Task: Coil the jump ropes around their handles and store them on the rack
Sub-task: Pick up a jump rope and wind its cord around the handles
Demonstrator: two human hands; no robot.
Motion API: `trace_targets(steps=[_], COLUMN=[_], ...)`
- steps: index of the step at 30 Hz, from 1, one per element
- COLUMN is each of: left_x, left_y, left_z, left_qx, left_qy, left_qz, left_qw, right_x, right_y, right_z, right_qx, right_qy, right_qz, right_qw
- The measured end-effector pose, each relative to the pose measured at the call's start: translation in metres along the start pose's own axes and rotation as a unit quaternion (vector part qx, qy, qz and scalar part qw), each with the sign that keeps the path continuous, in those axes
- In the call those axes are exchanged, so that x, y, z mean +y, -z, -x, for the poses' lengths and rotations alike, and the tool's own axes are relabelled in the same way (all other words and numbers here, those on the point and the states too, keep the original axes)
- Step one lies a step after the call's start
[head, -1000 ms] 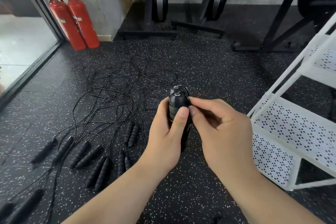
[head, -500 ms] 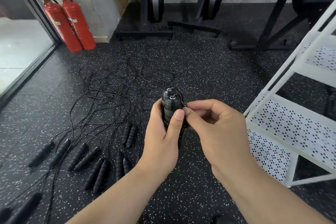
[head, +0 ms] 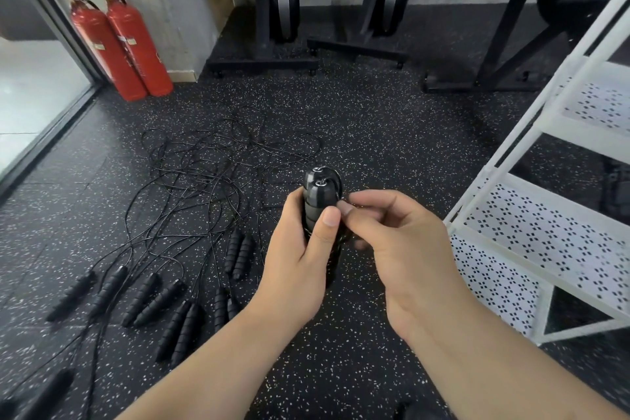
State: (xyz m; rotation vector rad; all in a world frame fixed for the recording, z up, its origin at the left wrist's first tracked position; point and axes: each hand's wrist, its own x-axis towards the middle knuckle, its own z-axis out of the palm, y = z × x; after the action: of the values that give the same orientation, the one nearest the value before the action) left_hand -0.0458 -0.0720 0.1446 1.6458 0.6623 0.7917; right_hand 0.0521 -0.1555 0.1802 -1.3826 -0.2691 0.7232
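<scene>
In the head view, the left hand (head: 300,256) gripped a pair of black jump rope handles (head: 318,196) in front of the person, above the speckled floor (head: 375,129) and just left of the white rack (head: 531,235). The two handles were held side by side with their long axis close to upright, the metal-capped cord ends pointing up and slightly away from the camera, and their lower ends hidden behind the left palm. The left fingers were curled round the far side of the handles, the thumb (head: 329,218) pressed flat against the near side. The right hand (head: 399,249) met them from the right, its thumb and forefinger tips pinching the thin black cord (head: 341,201) right beside the handles, the other fingers curled loosely under. How much cord was wound on the handles could not be told. On the floor to the left, a loose tangle of ropes (head: 211,174) spread out, and several more handle pairs (head: 238,254) lay flat below it, their long axes running from near-left to far-right with cord ends toward the tangle. Two red fire extinguishers (head: 119,44) stood against the far wall beside a glass door (head: 30,95).
</scene>
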Motion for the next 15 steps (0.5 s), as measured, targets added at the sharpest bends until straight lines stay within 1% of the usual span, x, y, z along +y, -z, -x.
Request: trace_targets(steps=[4,6,10,15], left_x=[-0.0010,-0.0003,0.0021,0.0003], left_y=[-0.0001,-0.0008,-0.0038,-0.0054], left_z=[-0.0012,-0.0031,-0.0043,-0.0037], left_qx=[-0.007,-0.007,-0.031,-0.047], left_qy=[0.001,0.013,0.052,0.056], left_qz=[-0.003,0.015,0.068,0.074], left_qw=[1.000,1.000,0.996,0.995], right_x=[-0.0008,-0.0028,-0.0011,0.0046], right_y=[-0.0010,-0.0021,-0.0041,-0.0041], right_z=[0.0002,-0.0008,-0.0021,0.0014], right_qx=[-0.007,-0.019,-0.007,0.007], right_qy=[-0.043,-0.050,0.006,0.039], right_qz=[-0.049,-0.067,-0.041,-0.033], right_qw=[0.998,0.996,0.999,0.999])
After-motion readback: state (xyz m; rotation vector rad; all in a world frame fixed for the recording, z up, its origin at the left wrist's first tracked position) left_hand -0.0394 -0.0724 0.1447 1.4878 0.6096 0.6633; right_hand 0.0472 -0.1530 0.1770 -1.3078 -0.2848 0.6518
